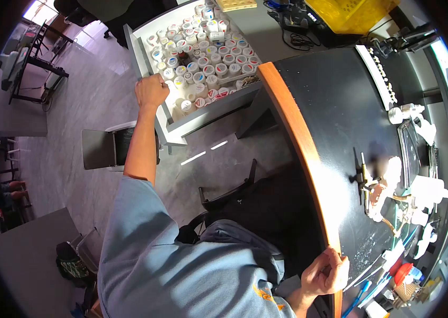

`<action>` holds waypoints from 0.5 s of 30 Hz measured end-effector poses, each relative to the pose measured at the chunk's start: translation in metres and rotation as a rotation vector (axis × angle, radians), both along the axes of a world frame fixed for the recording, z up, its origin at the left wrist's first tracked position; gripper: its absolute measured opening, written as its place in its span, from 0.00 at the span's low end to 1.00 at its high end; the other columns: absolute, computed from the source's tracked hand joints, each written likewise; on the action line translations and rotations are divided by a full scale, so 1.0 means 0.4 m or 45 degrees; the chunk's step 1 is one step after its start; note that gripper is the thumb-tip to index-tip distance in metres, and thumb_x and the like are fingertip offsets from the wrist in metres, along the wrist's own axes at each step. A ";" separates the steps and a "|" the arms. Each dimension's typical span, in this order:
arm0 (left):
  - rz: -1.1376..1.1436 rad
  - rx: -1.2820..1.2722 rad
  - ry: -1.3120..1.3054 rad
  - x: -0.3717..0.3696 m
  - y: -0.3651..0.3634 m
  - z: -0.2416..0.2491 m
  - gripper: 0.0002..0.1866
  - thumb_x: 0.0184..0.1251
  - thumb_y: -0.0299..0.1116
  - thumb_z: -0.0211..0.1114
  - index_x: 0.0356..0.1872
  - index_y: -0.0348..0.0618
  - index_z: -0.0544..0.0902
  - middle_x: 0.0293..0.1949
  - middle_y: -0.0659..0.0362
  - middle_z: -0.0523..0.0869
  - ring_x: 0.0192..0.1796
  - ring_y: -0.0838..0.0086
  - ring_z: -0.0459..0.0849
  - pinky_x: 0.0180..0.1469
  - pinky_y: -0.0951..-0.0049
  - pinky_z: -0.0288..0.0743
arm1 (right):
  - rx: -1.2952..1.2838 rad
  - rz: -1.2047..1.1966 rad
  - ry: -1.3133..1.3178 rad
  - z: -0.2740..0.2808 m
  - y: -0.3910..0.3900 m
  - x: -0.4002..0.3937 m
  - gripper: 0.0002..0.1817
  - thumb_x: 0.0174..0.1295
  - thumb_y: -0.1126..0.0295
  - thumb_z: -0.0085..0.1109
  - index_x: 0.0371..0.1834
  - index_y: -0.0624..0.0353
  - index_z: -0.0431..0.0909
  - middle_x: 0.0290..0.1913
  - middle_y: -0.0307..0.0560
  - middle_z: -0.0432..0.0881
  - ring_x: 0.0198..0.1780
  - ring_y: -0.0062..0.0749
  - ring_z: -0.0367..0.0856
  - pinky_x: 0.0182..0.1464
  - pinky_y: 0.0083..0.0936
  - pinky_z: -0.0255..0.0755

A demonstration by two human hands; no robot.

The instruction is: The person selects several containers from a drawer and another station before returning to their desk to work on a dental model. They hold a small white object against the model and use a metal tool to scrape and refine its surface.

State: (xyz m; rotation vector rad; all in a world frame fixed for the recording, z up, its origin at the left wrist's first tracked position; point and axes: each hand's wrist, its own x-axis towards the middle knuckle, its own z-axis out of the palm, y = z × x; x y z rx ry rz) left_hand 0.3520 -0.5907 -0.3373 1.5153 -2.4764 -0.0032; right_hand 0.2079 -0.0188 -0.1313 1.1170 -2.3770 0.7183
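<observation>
My left hand (pixel 151 92) is closed over the front edge of an open drawer (pixel 140 55), its arm stretched out. Inside the drawer, rows of small white lidded jars (pixel 208 70) stand close together, their lids marked in red, blue and yellow. My right hand (pixel 325 273) rests with curled fingers at the wooden edge (pixel 308 143) of the black workbench (pixel 335 95). Whether its fingers hold anything small is hidden. On the bench, a metal dental articulator (pixel 367 183) stands in bright light, beyond the right hand.
Brushes and thin tools (pixel 364 294) lie near my right hand, beside a red-lidded container (pixel 404 273). A yellow bin (pixel 348 13) and cables sit at the far end. A chair (pixel 102 148) stands left of the drawer. Farther left, part of a seated person (pixel 9 193) shows.
</observation>
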 end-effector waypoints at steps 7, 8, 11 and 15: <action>0.031 -0.001 -0.122 -0.006 0.002 0.006 0.09 0.56 0.37 0.70 0.37 0.49 0.92 0.36 0.51 0.94 0.45 0.55 0.92 0.56 0.54 0.80 | 0.013 0.026 -0.020 0.013 -0.005 0.000 0.14 0.54 0.90 0.61 0.39 0.64 0.88 0.23 0.41 0.75 0.20 0.29 0.67 0.24 0.27 0.55; 0.033 0.005 -0.116 -0.006 0.001 0.005 0.09 0.57 0.37 0.70 0.37 0.49 0.92 0.36 0.51 0.94 0.45 0.55 0.92 0.56 0.54 0.81 | -0.003 0.024 -0.027 0.010 -0.006 -0.001 0.16 0.50 0.89 0.61 0.39 0.62 0.89 0.22 0.40 0.73 0.19 0.31 0.67 0.25 0.29 0.55; 0.045 0.033 -0.097 -0.006 -0.001 0.009 0.10 0.57 0.38 0.70 0.37 0.49 0.93 0.37 0.51 0.94 0.44 0.53 0.93 0.54 0.53 0.82 | 0.026 0.037 -0.067 0.025 -0.015 0.002 0.14 0.52 0.90 0.61 0.39 0.64 0.87 0.21 0.42 0.73 0.21 0.30 0.69 0.27 0.28 0.60; 0.069 0.081 -0.073 -0.011 0.006 0.024 0.11 0.56 0.40 0.71 0.37 0.49 0.93 0.38 0.49 0.94 0.45 0.51 0.93 0.53 0.54 0.84 | 0.011 0.048 -0.058 0.021 -0.015 -0.001 0.15 0.51 0.90 0.62 0.40 0.63 0.88 0.19 0.39 0.71 0.21 0.30 0.67 0.27 0.27 0.60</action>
